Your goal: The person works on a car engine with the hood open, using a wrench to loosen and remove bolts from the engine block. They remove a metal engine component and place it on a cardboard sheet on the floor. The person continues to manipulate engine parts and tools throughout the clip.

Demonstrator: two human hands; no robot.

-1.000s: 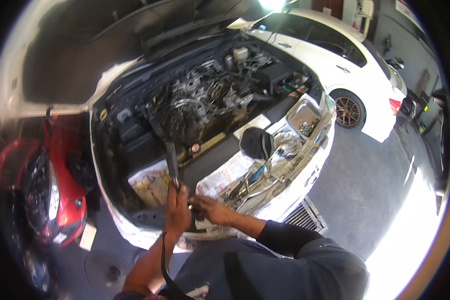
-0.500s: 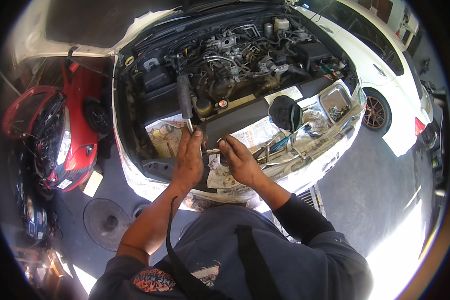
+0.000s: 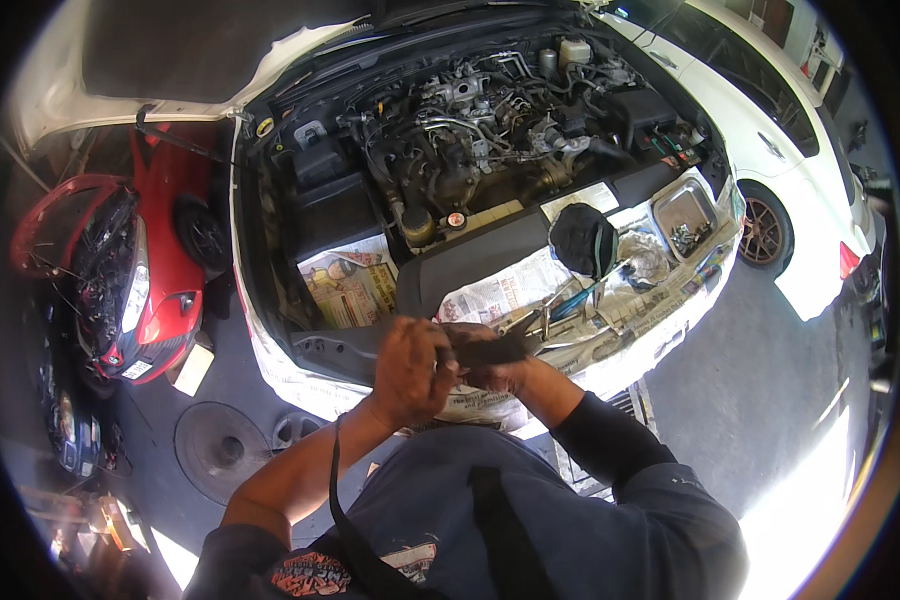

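Observation:
My left hand [image 3: 407, 375] is closed in a fist in front of my body, low over the newspaper-covered front of the car. It grips the head end of a ratchet wrench, whose thick dark handle [image 3: 495, 350] points right and is blurred. My right hand [image 3: 510, 374] is close beside it, partly behind that handle. Its fingers are hidden and smeared, so its hold does not show. Past both hands lies the open engine bay [image 3: 480, 130], with the bare engine showing.
Newspaper [image 3: 345, 285] covers parts of the front panel. Loose tools [image 3: 570, 305], a black cloth-like bundle [image 3: 582, 240] and a metal tray [image 3: 686, 212] of small parts lie to the right. A red car [image 3: 155, 280] is at the left, a white car [image 3: 760, 130] at the right.
The ratchet wrench's handle has swung from pointing away from me to pointing right. Both hands have come lower and nearer my body, and the left has closed into a fist.

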